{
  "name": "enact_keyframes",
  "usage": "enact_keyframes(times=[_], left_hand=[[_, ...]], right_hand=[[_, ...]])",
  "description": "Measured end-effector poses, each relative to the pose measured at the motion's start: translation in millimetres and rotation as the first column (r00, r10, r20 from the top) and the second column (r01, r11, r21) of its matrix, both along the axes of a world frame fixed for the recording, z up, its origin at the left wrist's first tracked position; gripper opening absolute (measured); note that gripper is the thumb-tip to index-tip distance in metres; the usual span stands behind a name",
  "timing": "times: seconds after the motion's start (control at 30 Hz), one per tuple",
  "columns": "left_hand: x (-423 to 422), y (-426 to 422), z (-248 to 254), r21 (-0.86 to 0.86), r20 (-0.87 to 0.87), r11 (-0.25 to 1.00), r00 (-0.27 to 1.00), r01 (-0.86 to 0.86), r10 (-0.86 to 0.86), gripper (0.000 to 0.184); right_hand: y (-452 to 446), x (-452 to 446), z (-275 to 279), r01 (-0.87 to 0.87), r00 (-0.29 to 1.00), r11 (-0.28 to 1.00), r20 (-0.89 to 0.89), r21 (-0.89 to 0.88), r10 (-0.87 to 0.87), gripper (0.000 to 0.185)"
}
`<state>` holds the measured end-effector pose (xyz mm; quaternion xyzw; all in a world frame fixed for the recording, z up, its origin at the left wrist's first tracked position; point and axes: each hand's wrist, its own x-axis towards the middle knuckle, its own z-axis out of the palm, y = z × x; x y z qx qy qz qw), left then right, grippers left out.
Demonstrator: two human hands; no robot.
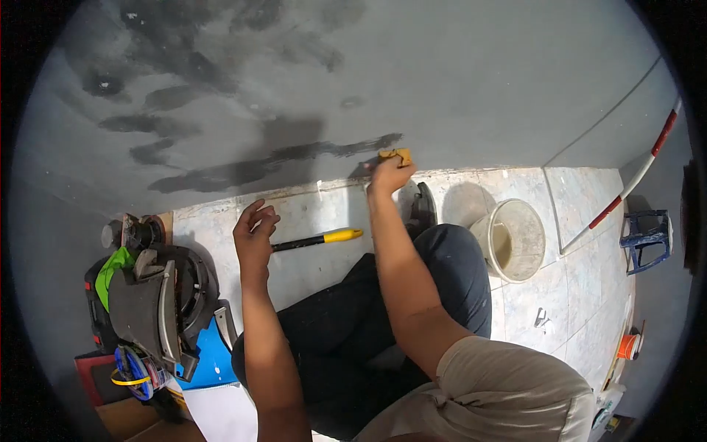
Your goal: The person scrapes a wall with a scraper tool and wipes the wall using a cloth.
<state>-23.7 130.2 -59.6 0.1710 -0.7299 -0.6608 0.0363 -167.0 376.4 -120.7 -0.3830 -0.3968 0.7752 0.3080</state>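
Note:
My right hand (390,177) is closed around a yellow sponge (395,155), low on the grey wall (456,88) just above the floor line. Dark, wet-looking streaks (272,156) run along the wall to the left of the sponge. My left hand (256,232) is held up over the floor, its fingers loosely bent and apart, with nothing in it. A black and yellow tool handle (342,235) lies just right of that hand; its other end is hidden. Whether the hand touches it I cannot tell.
A white bucket (534,254) with cloudy liquid stands right of my knee. On the left are a heap of black gear (140,309) and a blue sheet (206,361). A red-and-white pole (633,184) and a blue stool (646,239) are at the far right.

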Motion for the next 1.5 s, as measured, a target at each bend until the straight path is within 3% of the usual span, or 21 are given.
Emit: enact_keyframes(times=[0.07, 0.13, 0.2, 0.27, 0.3, 0.33, 0.4, 0.47, 0.53, 0.6, 0.73, 0.83, 0.9, 1.0, 1.03, 1.07, 1.13, 1.2, 1.33, 1.43, 1.5], left_hand=[[-1.1, -4.4, 1.2, 0.002, 0.009, 1.000, 1.000, -0.005, 0.005, 0.040], [-3.3, -5.2, 0.0, 0.064, 0.004, 0.998, 1.000, -0.010, 0.010, 0.042], [-12.5, -0.5, -2.3, 0.066, 0.011, 0.998, 1.000, -0.007, 0.007, 0.042], [-10.8, 0.4, -4.3, 0.060, 0.023, 0.998, 1.000, -0.011, 0.009, 0.042], [-10.0, 0.2, -5.9, 0.052, 0.047, 0.999, 0.999, -0.003, 0.000, 0.043], [-8.8, -0.4, -4.9, 0.045, 0.069, 0.999, 0.998, 0.002, -0.005, 0.043], [-5.6, -4.5, 0.3, 0.043, 0.084, 0.999, 0.996, -0.015, 0.011, 0.042], [-5.5, -7.5, 2.9, 0.077, 0.022, 0.996, 0.999, -0.044, 0.043, 0.042], [-9.5, -5.2, 6.2, 0.070, 0.021, 0.997, 0.999, -0.037, 0.035, 0.042], [-9.1, 1.3, 3.6, 0.059, 0.035, 0.998, 0.999, -0.032, 0.030, 0.042], [-2.7, 2.3, 2.9, 0.050, 0.054, 0.999, 0.998, -0.016, 0.013, 0.041], [-0.9, -4.3, 6.1, 0.069, 0.053, 0.996, 0.997, -0.053, 0.049, 0.042], [-4.5, -4.2, 7.7, 0.086, 0.025, 0.995, 0.998, -0.052, 0.050, 0.042], [-8.1, 6.3, 1.6, 0.079, 0.032, 0.996, 0.999, -0.032, 0.030, 0.043], [-8.0, 7.6, -4.5, 0.052, 0.036, 0.999, 0.999, 0.005, -0.007, 0.041], [-7.9, 5.1, -6.3, 0.020, 0.037, 0.999, 0.998, 0.041, -0.042, 0.041], [-1.1, 1.1, -1.4, -0.009, 0.058, 1.000, 0.998, 0.021, -0.020, 0.041], [-0.1, -3.5, 1.1, -0.020, 0.076, 1.000, 0.997, -0.002, 0.003, 0.041], [-5.9, -3.7, 12.3, 0.042, 0.009, 0.998, 0.998, -0.054, 0.054, 0.041], [-7.6, 3.5, 8.7, 0.026, 0.006, 0.999, 1.000, -0.022, 0.022, 0.041], [-9.5, 5.1, 5.2, -0.018, 0.019, 1.000, 1.000, 0.021, -0.021, 0.041]], right_hand=[[-1.3, -1.9, -0.9, -0.037, 0.995, 0.999, 0.091, 0.032, 0.034, 0.019], [-15.9, 3.5, 0.9, -0.166, 0.966, 0.945, -0.147, 0.281, 0.213, 0.016], [-22.9, -8.0, -12.3, -0.119, 0.971, 0.852, -0.121, 0.509, 0.208, 0.015], [-22.9, -10.5, -18.1, -0.028, 0.992, 0.855, -0.089, 0.518, 0.087, 0.015], [-17.1, -21.4, -36.4, 0.171, 0.985, 0.627, -0.115, 0.760, -0.128, 0.016], [-10.1, -21.9, -32.0, 0.172, 0.985, 0.629, -0.120, 0.758, -0.124, 0.016], [2.9, -20.4, -22.2, 0.050, 0.996, 0.967, 0.055, 0.251, -0.066, 0.018], [-3.2, -16.7, -16.5, 0.079, 0.995, 0.971, 0.039, 0.225, -0.090, 0.017], [-6.4, -11.2, -14.1, -0.044, 0.998, 0.919, -0.014, 0.391, 0.054, 0.018], [-15.9, -7.1, -16.6, 0.037, 0.999, 0.757, -0.033, 0.652, -0.020, 0.017], [-12.4, -15.1, -14.0, 0.056, 0.998, 0.845, -0.029, 0.532, -0.048, 0.017], [-7.6, -7.2, 2.2, -0.040, 0.998, 0.994, 0.042, 0.100, 0.035, 0.017], [-17.8, -14.0, -25.8, -0.039, 0.999, 0.948, -0.012, 0.315, 0.045, 0.017], [-58.2, -0.5, -3.5, -0.069, 0.991, 0.580, -0.011, 0.811, 0.134, 0.017], [-58.4, 11.5, 20.9, -0.178, 0.971, 0.746, -0.007, 0.641, 0.237, 0.019], [-53.6, 7.8, 9.4, -0.178, 0.971, 0.751, -0.007, 0.636, 0.237, 0.019], [-37.4, -10.1, -32.5, 0.045, 0.999, 0.768, -0.017, 0.639, -0.045, 0.019], [-7.5, -17.5, -38.0, 0.061, 0.972, 0.938, 0.192, 0.341, -0.133, 0.024], [-19.0, -6.9, -20.5, 0.001, 0.953, 0.890, 0.269, 0.456, -0.139, 0.020], [-46.5, 12.7, 4.9, -0.203, 0.974, 0.706, 0.064, 0.679, 0.219, 0.017], [-34.1, -0.1, -22.4, -0.098, 0.993, 0.683, 0.028, 0.723, 0.112, 0.019]])
